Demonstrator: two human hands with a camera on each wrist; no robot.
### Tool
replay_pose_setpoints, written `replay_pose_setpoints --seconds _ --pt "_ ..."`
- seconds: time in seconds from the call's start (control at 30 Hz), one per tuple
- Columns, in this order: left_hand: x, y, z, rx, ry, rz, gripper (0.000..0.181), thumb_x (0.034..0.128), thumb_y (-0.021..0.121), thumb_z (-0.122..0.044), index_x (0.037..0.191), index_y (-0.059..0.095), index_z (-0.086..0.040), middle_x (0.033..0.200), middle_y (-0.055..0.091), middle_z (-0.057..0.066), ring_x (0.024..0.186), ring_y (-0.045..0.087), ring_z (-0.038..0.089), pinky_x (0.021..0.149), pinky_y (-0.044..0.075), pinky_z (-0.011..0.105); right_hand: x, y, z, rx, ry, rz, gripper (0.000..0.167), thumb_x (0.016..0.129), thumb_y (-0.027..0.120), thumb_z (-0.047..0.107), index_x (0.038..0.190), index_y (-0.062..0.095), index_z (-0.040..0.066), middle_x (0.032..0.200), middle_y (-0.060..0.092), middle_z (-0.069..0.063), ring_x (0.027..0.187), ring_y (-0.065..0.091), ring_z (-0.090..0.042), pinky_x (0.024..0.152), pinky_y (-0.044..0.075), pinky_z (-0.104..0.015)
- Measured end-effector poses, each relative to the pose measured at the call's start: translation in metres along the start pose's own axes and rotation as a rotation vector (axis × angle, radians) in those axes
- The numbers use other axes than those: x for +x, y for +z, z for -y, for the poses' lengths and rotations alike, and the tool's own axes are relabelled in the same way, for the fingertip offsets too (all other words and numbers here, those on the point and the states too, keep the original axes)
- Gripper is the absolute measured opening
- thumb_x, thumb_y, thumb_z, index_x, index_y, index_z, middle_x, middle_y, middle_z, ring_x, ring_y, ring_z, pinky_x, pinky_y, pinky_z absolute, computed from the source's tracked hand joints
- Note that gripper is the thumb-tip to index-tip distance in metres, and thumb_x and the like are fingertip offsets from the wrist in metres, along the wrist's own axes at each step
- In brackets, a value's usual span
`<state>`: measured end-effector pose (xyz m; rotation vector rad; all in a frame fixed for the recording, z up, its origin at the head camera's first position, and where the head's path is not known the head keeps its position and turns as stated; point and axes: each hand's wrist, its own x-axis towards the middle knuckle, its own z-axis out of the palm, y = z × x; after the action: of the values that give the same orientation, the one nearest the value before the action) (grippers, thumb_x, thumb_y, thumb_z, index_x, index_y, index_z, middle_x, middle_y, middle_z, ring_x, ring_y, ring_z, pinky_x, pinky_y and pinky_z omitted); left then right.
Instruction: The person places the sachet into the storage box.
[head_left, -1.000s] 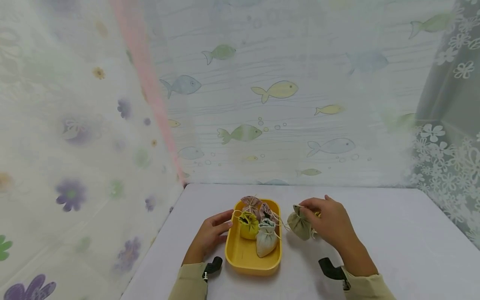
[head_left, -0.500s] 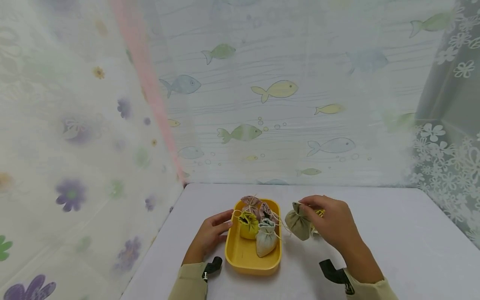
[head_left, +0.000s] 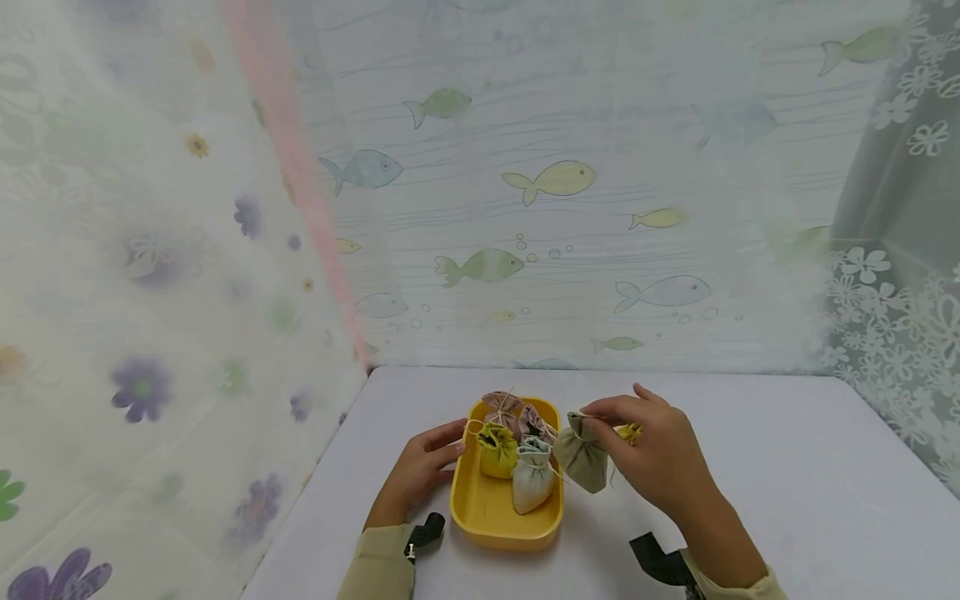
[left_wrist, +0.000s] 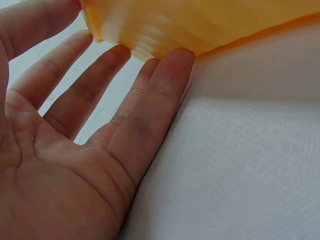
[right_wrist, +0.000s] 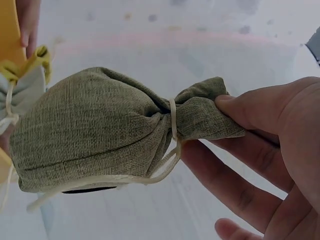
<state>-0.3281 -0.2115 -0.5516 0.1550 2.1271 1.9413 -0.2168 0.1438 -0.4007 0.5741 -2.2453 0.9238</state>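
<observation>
An olive-green drawstring pouch [head_left: 582,457] hangs beside the right rim of a yellow tray [head_left: 480,518]. My right hand [head_left: 663,450] pinches it by its gathered top, above the cream cord, as the right wrist view shows. Inside the tray sit a yellow pouch [head_left: 497,463], a pale grey pouch [head_left: 533,485] and two pinkish pouches [head_left: 502,408] at the far end. My left hand [head_left: 420,471] touches the tray's left side with extended fingers [left_wrist: 170,80].
Behind my right hand a small yellow fabric thing [head_left: 630,432] shows, mostly hidden. The white table [head_left: 810,483] meets a fish-print curtain [head_left: 570,250] at its back and a flower-print one [head_left: 165,333] at the left.
My right hand has moved left, carrying the olive-green pouch up to the tray's right rim. The left hand and the tray stay where they were.
</observation>
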Motion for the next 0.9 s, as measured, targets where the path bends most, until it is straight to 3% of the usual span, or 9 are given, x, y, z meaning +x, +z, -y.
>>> replay_pose_setpoints --seconds 0.27,0.7,0.9 --pt "0.002 0.001 -0.003 -0.015 0.005 0.009 0.068 0.0862 0.081 -0.048 0.147 0.059 -0.027 0.155 0.054 0.005 0.134 0.060 0.025 0.098 0.060 0.040 0.001 0.006 0.014 0.041 -0.051 0.013 0.018 0.087 0.083 0.011 0.097 0.079 0.025 0.092 0.075 0.021 0.079 0.069 0.000 0.115 0.043 -0.059" --pt "0.001 0.001 0.000 -0.015 -0.001 0.010 0.069 0.0849 0.082 -0.049 0.147 0.059 -0.027 0.155 0.055 0.004 0.133 0.061 0.024 0.097 0.060 0.040 0.015 0.035 0.029 -0.005 -0.165 0.085 0.010 0.089 0.082 0.020 0.098 0.079 0.024 0.089 0.075 0.020 0.082 0.068 0.006 0.111 0.047 -0.061" --pt "0.000 -0.001 0.000 -0.032 0.005 0.017 0.068 0.0877 0.081 -0.046 0.148 0.058 -0.024 0.154 0.055 0.006 0.133 0.061 0.025 0.098 0.060 0.040 0.020 0.050 0.035 0.029 -0.175 0.117 0.008 0.092 0.080 0.022 0.099 0.079 0.025 0.089 0.074 0.021 0.083 0.067 0.008 0.112 0.046 -0.060"
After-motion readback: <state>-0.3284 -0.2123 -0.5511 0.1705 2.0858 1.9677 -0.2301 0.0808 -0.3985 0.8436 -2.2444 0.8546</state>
